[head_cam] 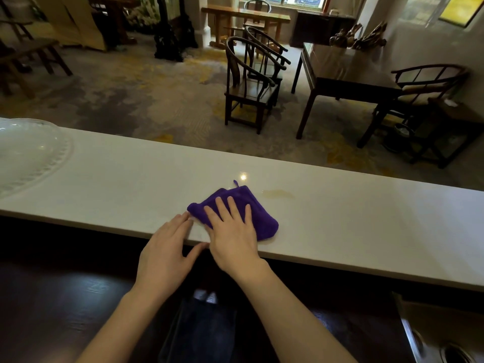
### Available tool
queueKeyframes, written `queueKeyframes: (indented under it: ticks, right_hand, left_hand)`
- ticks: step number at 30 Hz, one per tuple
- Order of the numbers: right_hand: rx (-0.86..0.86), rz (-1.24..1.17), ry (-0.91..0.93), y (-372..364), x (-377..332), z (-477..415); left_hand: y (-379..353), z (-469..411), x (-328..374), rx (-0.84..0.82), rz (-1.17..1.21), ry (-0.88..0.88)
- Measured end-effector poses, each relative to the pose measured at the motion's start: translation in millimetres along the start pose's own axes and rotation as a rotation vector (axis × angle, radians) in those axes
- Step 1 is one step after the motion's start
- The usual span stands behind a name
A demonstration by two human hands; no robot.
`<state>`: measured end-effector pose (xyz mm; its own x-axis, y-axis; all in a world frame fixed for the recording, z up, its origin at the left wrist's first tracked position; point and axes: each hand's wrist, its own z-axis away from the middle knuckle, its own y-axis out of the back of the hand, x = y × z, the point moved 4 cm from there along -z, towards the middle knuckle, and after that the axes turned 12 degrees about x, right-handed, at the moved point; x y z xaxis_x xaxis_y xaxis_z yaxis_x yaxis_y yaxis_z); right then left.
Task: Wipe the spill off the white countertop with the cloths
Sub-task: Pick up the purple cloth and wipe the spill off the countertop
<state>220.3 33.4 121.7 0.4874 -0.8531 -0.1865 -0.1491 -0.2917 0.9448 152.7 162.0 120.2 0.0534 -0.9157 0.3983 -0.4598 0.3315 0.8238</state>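
Observation:
A folded purple cloth (pixel 259 218) lies on the white countertop (pixel 366 218) near its front edge. My right hand (pixel 233 231) rests flat on the cloth with fingers spread, pressing it down. My left hand (pixel 167 255) lies on the counter's front edge just left of the cloth, fingers apart, fingertips close to the cloth's corner and holding nothing. A pale yellowish spill (pixel 279 194) sits on the counter just beyond and right of the cloth, apart from it.
A large white embossed platter (pixel 28 153) stands at the counter's left end. Beyond the counter are dark wooden chairs (pixel 248 85) and a table (pixel 340 72) on carpet. A dark lower surface (pixel 65 297) lies below the counter's front edge.

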Motion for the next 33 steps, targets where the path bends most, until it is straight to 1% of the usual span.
queueKeyframes:
  ticks: [11,19,22,26,33]
  right_hand:
    - [0.01,0.048,-0.349,33.4,114.4,-0.7]
    - [0.008,0.101,-0.574,61.8,177.1,18.7]
    - [0.021,0.112,-0.642,65.4,185.6,15.2]
    - [0.039,0.109,-0.683,59.0,183.3,1.6]
    - [0.004,0.072,-0.652,41.5,167.4,-32.4]
  left_hand:
    - [-0.9,1.1,-0.7,0.019,-0.037,-0.009]
    - [-1.8,-1.0,-1.6,0.007,-0.063,-0.032]
    - [-0.7,-1.4,-1.5,0.002,-0.066,-0.032]
    - [-1.2,-2.2,-1.9,-0.003,-0.059,-0.033]
    - [-1.0,0.0,-1.3,0.006,-0.041,-0.024]
